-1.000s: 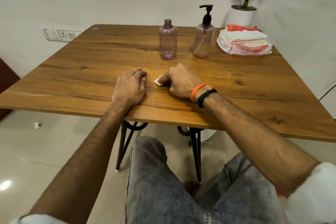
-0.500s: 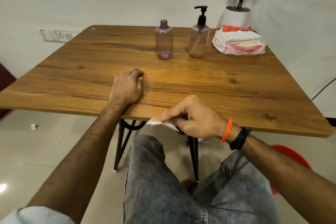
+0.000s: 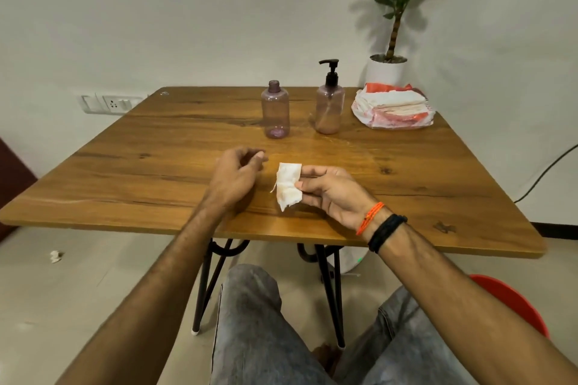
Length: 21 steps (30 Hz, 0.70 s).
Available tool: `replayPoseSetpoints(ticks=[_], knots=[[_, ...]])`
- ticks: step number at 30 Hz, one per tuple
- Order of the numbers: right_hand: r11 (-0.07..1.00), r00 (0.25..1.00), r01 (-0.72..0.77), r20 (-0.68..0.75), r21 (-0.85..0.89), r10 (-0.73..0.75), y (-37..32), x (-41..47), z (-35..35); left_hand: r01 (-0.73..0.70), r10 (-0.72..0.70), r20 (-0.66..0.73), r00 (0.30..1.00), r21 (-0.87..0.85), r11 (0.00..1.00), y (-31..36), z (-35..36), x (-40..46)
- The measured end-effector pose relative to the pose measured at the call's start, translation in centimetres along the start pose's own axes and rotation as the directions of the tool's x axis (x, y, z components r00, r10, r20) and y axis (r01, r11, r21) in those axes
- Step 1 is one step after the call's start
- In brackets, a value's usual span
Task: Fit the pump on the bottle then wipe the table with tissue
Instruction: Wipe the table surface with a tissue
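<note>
From the head camera we see the right hand (image 3: 333, 194) pinching a folded tissue (image 3: 289, 186) between thumb and fingers, lifted just above the wooden table (image 3: 125, 172); the tissue carries a faint brownish stain. Just left of it, apart from the tissue, the left hand (image 3: 234, 176) hangs with fingers loosely curled, holding nothing. Well beyond both hands stand two bottles: the bottle with pump (image 3: 329, 103) fitted, upright, and to its left an open bottle (image 3: 275, 111) without a cap. Further right of them lies a tissue pack (image 3: 394, 111).
</note>
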State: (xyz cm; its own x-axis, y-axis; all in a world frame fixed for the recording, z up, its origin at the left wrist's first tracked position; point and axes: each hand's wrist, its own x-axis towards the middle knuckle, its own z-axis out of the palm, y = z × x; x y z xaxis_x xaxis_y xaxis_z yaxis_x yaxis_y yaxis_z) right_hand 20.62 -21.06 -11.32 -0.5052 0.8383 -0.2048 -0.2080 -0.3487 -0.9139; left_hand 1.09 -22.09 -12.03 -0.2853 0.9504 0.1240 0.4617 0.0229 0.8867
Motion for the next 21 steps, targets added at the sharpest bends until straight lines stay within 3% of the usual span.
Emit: replayPoseSetpoints(ticks=[2, 4, 7, 13, 21], knots=[[0.999, 0.999, 0.036, -0.034, 0.014, -0.036, -0.8, -0.1, -0.4, 0.119, -0.095, 0.1, 0.991, -0.283, 0.952, 1.9, 0.9, -0.5], [0.997, 0.994, 0.07, -0.085, 0.024, -0.068, -1.4, -0.2, -1.0, 0.207, -0.129, 0.209, 0.969, -0.416, 0.885, 3.3, 1.5, -0.9], [0.994, 0.987, 0.096, -0.136, 0.042, -0.09, -2.2, -0.8, -2.0, 0.271, -0.159, 0.292, 0.943, -0.4, 0.875, 4.8, 2.7, -1.5], [0.99, 0.96, 0.098, -0.252, -0.104, -0.122, -3.2, -2.6, -4.2, 0.283, -0.173, 0.289, 0.941, -0.398, 0.873, 6.7, 6.0, -2.2], [0.978, 0.923, 0.193, -0.324, -0.078, -0.208, -4.2, -5.6, -10.0, 0.387, -0.165, 0.403, 0.9, -0.567, 0.727, 9.3, 12.1, -1.5]])
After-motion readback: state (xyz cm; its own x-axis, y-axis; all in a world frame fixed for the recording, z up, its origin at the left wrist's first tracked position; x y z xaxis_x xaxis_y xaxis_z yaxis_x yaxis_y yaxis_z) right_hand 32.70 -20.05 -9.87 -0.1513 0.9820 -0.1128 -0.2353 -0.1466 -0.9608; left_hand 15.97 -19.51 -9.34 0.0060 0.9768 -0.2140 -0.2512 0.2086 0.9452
